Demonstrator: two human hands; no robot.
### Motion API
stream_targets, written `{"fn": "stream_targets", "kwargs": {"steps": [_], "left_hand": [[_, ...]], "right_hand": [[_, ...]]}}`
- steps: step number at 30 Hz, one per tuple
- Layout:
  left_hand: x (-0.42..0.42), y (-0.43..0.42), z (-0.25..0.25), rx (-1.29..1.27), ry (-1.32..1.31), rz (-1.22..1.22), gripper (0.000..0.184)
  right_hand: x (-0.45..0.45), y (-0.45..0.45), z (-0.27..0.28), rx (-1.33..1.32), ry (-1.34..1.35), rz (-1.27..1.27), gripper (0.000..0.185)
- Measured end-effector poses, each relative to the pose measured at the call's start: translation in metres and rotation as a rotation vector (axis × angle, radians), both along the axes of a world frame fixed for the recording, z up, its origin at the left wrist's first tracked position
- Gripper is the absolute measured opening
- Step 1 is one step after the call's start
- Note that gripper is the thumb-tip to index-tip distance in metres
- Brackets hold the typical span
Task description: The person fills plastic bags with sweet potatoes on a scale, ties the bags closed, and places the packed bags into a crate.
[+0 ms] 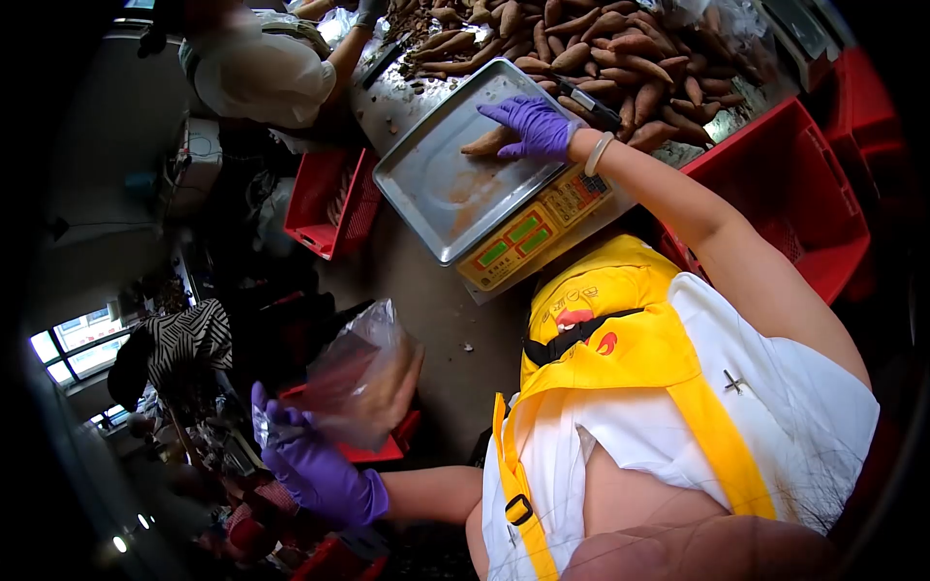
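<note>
My left hand [325, 474], in a purple glove, is closed on the gathered end of a clear plastic bag [363, 363]. The bag is blurred; long brownish shapes that look like sweet potatoes show inside it. My right hand [538, 128], gloved the same way, reaches over the metal tray [426, 184] of a scale. Its thumb and fingers lie around a sweet potato [484, 143], whose far end is hidden under the palm. Below the tray is the yellow scale body [542, 228] with lit green displays.
A large heap of sweet potatoes [630, 58] covers the table behind the scale. Red crates stand at the right [814, 194] and left [325, 213]. Another person [262, 77] works at the upper left. A dark handled tool [591, 105] lies by the heap.
</note>
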State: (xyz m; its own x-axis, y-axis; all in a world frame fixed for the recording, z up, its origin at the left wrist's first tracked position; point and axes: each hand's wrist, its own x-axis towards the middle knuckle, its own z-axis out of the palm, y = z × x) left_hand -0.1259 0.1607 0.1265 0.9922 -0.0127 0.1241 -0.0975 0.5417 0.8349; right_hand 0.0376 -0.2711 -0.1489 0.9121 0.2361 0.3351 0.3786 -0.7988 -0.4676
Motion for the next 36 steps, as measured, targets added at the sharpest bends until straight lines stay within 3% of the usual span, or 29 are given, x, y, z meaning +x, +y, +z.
{"fn": "stream_targets", "kwargs": {"steps": [2,3,4,6,9,12,14,17,20,24,29,36], "left_hand": [[0.025,-0.026,0.002,0.012,-0.04,-0.149,0.074],[0.033,-0.044,0.006,0.074,-0.054,-0.126,0.078],[0.04,-0.06,0.009,0.135,-0.068,-0.104,0.081],[0.057,-0.077,0.007,0.023,-0.065,-0.213,0.081],[0.085,-0.086,-0.021,-0.242,0.004,-0.461,0.075],[0.102,-0.107,-0.071,-0.193,0.225,-0.381,0.064],[0.115,-0.119,-0.114,-0.03,0.206,-0.303,0.05],[0.118,-0.126,-0.134,0.034,0.221,-0.268,0.045],[0.103,-0.132,-0.125,0.541,0.161,0.081,0.032],[0.105,-0.112,-0.125,0.817,-0.05,0.306,0.037],[0.102,-0.103,-0.12,0.75,-0.101,0.384,0.043],[0.096,-0.109,-0.119,0.737,-0.103,0.355,0.041]], "right_hand": [[-0.004,0.005,-0.005,-0.153,0.18,-0.017,0.064],[-0.001,0.004,-0.013,-0.112,0.144,-0.013,0.052],[-0.003,0.001,-0.008,-0.11,0.134,-0.021,0.052],[-0.012,-0.003,-0.002,-0.04,0.214,-0.077,0.044],[-0.028,-0.026,-0.003,0.306,0.073,-0.209,0.044],[-0.053,-0.05,0.023,0.786,0.178,-0.32,0.043],[-0.06,-0.078,0.003,0.844,0.134,-0.401,0.047],[-0.1,-0.091,0.033,1.175,0.316,-0.548,0.052],[-0.123,-0.117,0.004,1.172,0.167,-0.542,0.044],[-0.152,-0.123,-0.005,1.276,0.149,-0.661,0.04],[-0.162,-0.131,-0.033,1.307,0.139,-0.706,0.039],[-0.153,-0.112,-0.019,1.28,0.182,-0.726,0.036]]}}
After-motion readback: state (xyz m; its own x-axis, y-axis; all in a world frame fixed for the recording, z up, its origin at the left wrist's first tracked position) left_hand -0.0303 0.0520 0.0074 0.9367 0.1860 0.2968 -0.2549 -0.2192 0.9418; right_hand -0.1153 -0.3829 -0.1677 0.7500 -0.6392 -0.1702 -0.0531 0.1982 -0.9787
